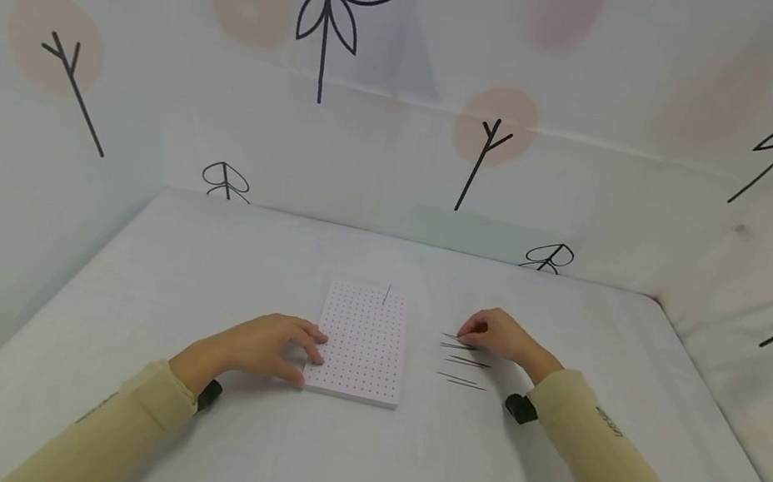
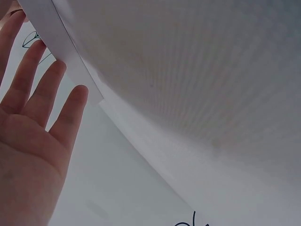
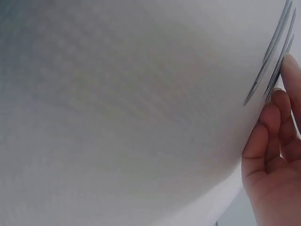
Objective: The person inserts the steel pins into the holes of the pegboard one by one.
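Note:
A white board with a grid of small holes [image 1: 362, 338] lies flat on the white table. One thin dark rod [image 1: 387, 296] stands up from its far right part. Along the board's left edge rests my left hand [image 1: 267, 346], fingers spread and loosely bent; the left wrist view shows its fingertips against the board's side [image 2: 70, 56]. To the right of the board lie several similar thin rods [image 1: 466, 361] in rough rows. My right hand [image 1: 503, 340] is over the farthest ones, thumb and fingertips pinching at a rod [image 3: 277, 75]. The fingers partly hide that rod.
A white cloth covers the table [image 1: 320, 467]. Fabric walls [image 1: 385, 156] printed with flowers and twigs rise behind it and at both sides. A dark band [image 1: 521, 409] sits at the right wrist, another dark band [image 1: 208, 395] at the left.

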A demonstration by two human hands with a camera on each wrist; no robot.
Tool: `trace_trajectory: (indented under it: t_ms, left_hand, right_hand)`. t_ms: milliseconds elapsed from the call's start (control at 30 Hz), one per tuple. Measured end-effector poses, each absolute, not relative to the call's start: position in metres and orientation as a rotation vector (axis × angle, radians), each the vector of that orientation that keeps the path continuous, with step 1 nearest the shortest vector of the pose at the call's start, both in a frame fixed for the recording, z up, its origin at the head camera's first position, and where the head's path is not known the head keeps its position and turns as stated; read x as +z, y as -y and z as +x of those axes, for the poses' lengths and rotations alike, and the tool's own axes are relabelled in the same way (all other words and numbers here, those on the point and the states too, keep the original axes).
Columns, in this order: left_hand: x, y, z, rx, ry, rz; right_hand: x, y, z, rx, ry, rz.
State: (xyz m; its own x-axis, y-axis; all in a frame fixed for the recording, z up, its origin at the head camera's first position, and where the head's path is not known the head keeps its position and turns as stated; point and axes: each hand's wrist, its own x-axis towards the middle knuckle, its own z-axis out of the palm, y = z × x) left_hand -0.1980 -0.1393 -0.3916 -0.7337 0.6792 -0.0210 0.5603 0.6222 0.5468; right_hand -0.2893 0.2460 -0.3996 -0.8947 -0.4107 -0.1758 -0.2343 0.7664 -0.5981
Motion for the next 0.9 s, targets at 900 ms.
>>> trace_trajectory:
  t_ms: [900]
  left_hand:
    - [-0.3887,0.1391,-0.1964,0.779,-2.615,1.002]
  right_hand:
    - [-0.399,-0.2457,-0.2803,-0.792,-2.691,-0.72]
